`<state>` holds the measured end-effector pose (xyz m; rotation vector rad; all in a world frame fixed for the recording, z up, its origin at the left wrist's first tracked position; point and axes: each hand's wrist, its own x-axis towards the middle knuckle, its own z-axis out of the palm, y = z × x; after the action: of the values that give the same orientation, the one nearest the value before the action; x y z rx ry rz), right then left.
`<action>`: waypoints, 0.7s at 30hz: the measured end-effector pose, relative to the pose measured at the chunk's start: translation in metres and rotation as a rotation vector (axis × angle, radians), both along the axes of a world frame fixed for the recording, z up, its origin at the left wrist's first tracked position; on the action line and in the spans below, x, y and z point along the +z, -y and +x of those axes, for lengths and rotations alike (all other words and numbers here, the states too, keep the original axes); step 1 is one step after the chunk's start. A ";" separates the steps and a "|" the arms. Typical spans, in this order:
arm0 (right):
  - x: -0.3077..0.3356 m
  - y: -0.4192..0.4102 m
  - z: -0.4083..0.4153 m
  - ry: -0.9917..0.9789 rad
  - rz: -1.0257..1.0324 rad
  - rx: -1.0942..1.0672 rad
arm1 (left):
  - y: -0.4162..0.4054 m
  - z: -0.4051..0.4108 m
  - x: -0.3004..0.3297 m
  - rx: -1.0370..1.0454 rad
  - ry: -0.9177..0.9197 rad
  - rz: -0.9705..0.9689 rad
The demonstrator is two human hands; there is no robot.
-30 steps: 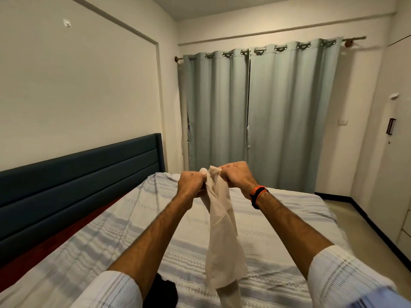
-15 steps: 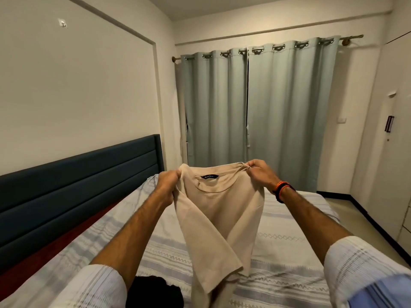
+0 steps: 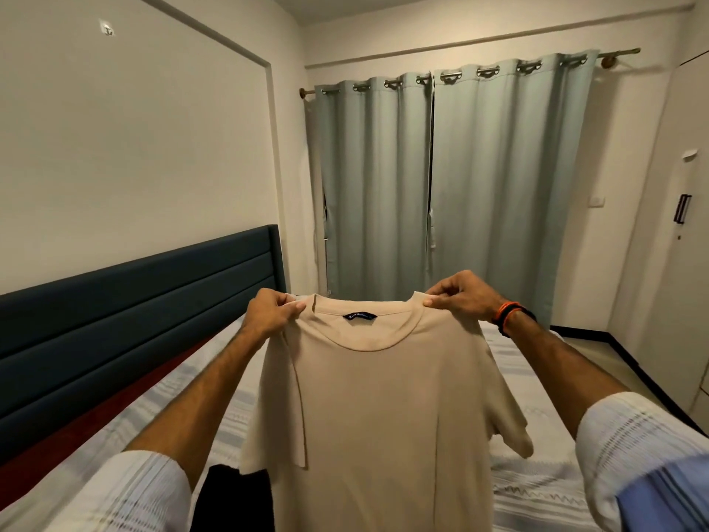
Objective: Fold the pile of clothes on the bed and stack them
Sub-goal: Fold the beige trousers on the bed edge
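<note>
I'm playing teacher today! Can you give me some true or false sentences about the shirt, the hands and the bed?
1. Both hands hold the beige T-shirt up by its shoulders. True: the left hand and right hand pinch it there.
2. The curtains are wide open. False: they are drawn closed.
3. The wristband is on the left wrist. False: it is on the right.
4. The shirt's neck label faces the camera. True.
5. The bed has a striped sheet. True.
</note>
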<state>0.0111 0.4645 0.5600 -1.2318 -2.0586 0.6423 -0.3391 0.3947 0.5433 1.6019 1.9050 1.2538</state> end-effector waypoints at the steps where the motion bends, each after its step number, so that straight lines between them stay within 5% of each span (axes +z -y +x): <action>1: 0.001 0.000 0.001 -0.002 -0.012 0.013 | -0.001 0.002 -0.001 0.011 -0.009 -0.001; 8: -0.003 0.000 -0.001 -0.031 0.056 -0.027 | -0.005 0.017 -0.008 0.071 0.095 0.038; 14: -0.015 0.002 -0.005 -0.330 0.054 -0.006 | -0.004 0.017 -0.008 -0.079 0.254 0.004; 21: -0.018 0.000 0.003 -0.289 0.058 0.013 | 0.005 0.001 -0.004 -0.329 0.106 -0.110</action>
<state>0.0137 0.4643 0.5416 -1.0277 -1.8329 0.7164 -0.3381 0.3896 0.5396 1.6720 1.5413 1.0549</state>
